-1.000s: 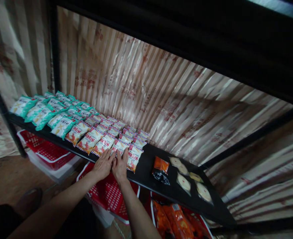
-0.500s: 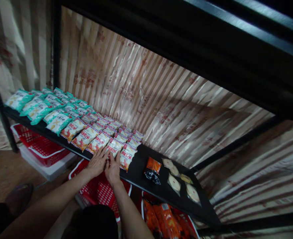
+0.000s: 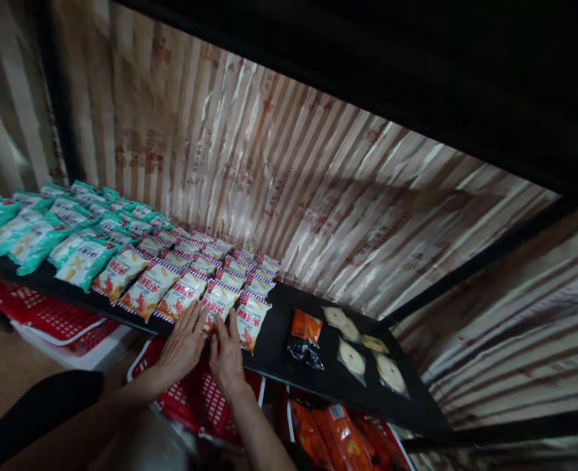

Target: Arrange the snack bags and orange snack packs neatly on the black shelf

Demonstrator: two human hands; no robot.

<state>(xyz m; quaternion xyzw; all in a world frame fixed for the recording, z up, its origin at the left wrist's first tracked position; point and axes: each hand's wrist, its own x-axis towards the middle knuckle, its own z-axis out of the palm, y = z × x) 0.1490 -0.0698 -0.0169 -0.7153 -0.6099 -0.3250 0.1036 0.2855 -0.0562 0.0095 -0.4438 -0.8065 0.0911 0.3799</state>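
Observation:
Rows of white-and-orange snack bags point(image 3: 181, 294) with striped edges lie on a black shelf point(image 3: 279, 347). At the shelf's front edge, my left hand point(image 3: 185, 343) rests its stretched fingers against the lower part of a front-row snack bag point(image 3: 219, 299). My right hand point(image 3: 227, 358) reaches the same bag from the other side, its fingers extended and slightly apart. Another snack bag point(image 3: 252, 316) lies just right of my right fingertips. Neither hand wraps around a bag.
Teal snack bags point(image 3: 85, 260) fill the shelf's left. An orange-and-black packet point(image 3: 305, 337) and several flat round packs point(image 3: 352, 360) lie at the right. Below stand red baskets point(image 3: 205, 399), one with orange packets point(image 3: 335, 432). A dark upper shelf point(image 3: 416, 78) hangs overhead.
The camera view has shifted closer and to the right, so the teal bags sit further left. Both hands stay at the same front-row bag, with little visible change in their pose.

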